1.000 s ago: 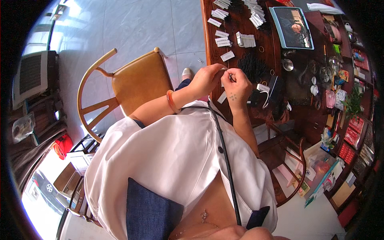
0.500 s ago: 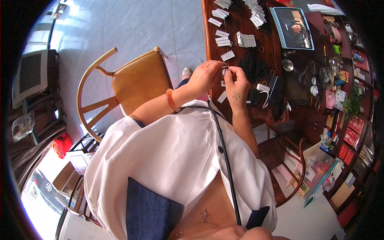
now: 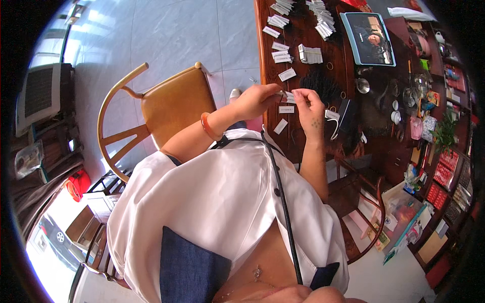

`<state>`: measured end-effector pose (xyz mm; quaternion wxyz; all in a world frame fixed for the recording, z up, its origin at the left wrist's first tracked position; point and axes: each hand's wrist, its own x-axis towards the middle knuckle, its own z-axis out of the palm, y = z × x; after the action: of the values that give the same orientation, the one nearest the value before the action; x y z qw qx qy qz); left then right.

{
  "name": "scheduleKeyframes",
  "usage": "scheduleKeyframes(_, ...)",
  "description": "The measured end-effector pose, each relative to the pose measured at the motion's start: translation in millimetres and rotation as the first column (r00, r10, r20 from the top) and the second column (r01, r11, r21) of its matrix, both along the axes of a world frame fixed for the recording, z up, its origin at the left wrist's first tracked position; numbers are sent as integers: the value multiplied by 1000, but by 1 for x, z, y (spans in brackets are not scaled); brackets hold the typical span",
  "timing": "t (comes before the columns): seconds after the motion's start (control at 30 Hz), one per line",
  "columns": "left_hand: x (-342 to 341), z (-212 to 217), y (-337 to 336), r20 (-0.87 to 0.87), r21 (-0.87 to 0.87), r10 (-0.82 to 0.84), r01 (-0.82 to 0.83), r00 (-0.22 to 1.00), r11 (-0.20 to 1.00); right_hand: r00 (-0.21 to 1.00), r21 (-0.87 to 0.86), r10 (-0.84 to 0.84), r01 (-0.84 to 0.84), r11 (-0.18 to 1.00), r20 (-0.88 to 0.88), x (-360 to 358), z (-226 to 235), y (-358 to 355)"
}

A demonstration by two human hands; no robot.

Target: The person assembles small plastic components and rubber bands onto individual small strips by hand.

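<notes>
Head view, steeply downward (fisheye), near

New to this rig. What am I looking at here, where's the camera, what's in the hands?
There is no machine here: a person works with two bare hands. The single view comes from a wide fisheye camera worn on the person's head, looking down, so the white shirt fills the lower part and straight edges bend near the rim.

The left hand and right hand meet above the edge of a dark wooden table and pinch a small white tag between their fingertips. An orange bangle sits on the left wrist.

On the table lie more loose white tags, stacks of them farther off, a bundle of black strings and a tablet showing a video. The right end is cluttered with small items too small to tell apart. A wooden chair stands to the person's left.
</notes>
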<state>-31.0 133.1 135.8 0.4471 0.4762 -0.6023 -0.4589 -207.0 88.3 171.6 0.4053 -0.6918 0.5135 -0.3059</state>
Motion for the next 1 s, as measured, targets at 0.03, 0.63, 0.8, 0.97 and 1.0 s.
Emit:
scheduleKeyframes(0.03, 1, 3, 0, 26, 64, -93, 91, 995, 994, 1000, -2, -3, 3, 1000, 0, -1, -4, 0)
scheduleKeyframes(0.63, -7, 10, 3, -292, 238, -77, 150, 953, 960, 922, 203, -125, 52, 978, 367, 9, 3, 20)
scheduleKeyframes(0.8, -8, 13, 6, -599, 376, 71, 202, 797, 904, 896, 221, -109, 12, 975, 430, 8, -2, 24)
scheduleKeyframes(0.97, -3, 17, 10, -614, 384, 60, 231, 787, 894, 913, 159, -21, -48, 986, 408, 7, 1, 26)
scheduleKeyframes(1.0, -4, 17, 10, -614, 385, 63, 229, 787, 894, 918, 141, -8, -52, 989, 397, 8, 2, 27)
